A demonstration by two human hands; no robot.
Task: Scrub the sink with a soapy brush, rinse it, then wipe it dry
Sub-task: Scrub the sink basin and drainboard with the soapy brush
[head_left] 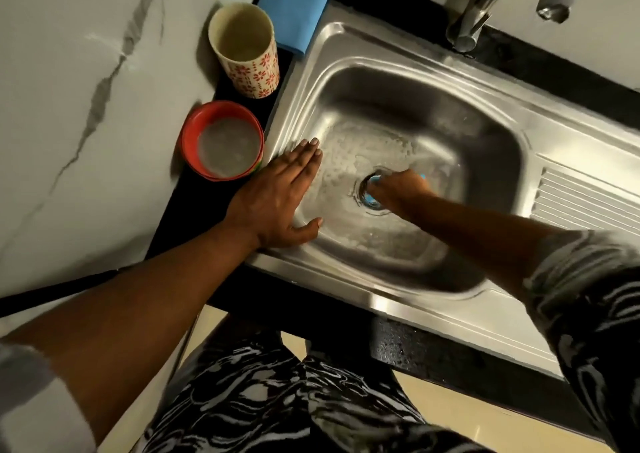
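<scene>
The sink (446,321) is a steel basin set in a black counter (194,217), with a ribbed drainboard (585,203) on its right side and a tap (474,13) at its far edge. The basin floor is wet and streaked with suds, mostly on the left half.

The person's left hand (277,196) lies flat on the sink's left rim. Its fingers are straight and close together, pointing toward the far side, and the thumb is spread out over the basin's edge. The right hand (398,189) reaches down into the basin at the drain (362,184). Its fingers are curled round a blue brush (372,201), whose head sits on the drain opening. That hand is blurred, so I can't make out the exact grip.

On the counter to the left, just beside the left hand, stands a red bowl (194,134) holding cloudy, soapy water. Farther back is a cream cup (256,72) with a red flower pattern, upright. A folded blue cloth (298,6) lies beyond it, at the sink's far-left corner.
</scene>
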